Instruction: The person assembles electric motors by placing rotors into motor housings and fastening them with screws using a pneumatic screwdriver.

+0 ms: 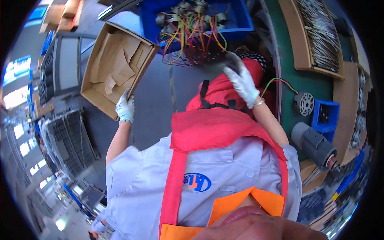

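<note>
My left hand (pixel 125 110), in a white glove, grips the near edge of a shallow cardboard box (pixel 143 64), which is tilted at the left. Loose pieces of brown cardboard (pixel 120 74) lie inside it. My right hand (pixel 243 83), also gloved, is raised over my red apron (pixel 216 90). Its fingers are stretched out and apart, blurred at the tips, with nothing visible in them. Just beyond, red and yellow wires (pixel 184 34) hang from several round metal parts (pixel 188 10) heaped in a blue bin (pixel 240 24).
On the green bench (pixel 294 86) at right are a round motor end part (pixel 305 103) with wires, a small blue bin (pixel 326 114) and a grey power tool (pixel 314 144). A cardboard box (pixel 296 40) of metal pieces stands farther back. A wire cage (pixel 68 140) is at left.
</note>
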The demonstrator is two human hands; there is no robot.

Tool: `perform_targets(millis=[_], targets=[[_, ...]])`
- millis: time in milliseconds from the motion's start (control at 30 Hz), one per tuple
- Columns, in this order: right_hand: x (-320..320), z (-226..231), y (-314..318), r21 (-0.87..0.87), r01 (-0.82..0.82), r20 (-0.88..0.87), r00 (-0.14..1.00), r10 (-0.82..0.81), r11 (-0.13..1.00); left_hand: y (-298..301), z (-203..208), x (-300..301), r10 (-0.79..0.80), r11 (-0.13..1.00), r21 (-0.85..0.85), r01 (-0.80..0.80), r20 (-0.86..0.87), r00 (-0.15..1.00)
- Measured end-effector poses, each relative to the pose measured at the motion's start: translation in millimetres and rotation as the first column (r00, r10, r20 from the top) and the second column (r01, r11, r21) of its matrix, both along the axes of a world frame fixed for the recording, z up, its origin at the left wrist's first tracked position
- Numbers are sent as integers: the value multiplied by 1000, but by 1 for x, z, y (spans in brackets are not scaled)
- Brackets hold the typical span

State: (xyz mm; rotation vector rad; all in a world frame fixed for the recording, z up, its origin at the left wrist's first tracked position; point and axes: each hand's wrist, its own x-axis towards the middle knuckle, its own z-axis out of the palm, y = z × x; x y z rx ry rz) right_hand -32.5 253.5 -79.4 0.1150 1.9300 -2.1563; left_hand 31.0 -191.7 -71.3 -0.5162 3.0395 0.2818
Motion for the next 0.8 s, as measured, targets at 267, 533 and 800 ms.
perform_targets(millis=[267,533,800], targets=[[20,10,20,109,57,42,997,-62,992,-40,-59,34,238,971,-57,-233,105,966],[31,10,17,299,-28,23,999,22,954,4,5,10,97,977,205,-63,-159,982],[47,29,33,452,60,-80,996,-26,890,90,54,-75,-610,774,163,611,-61,790]])
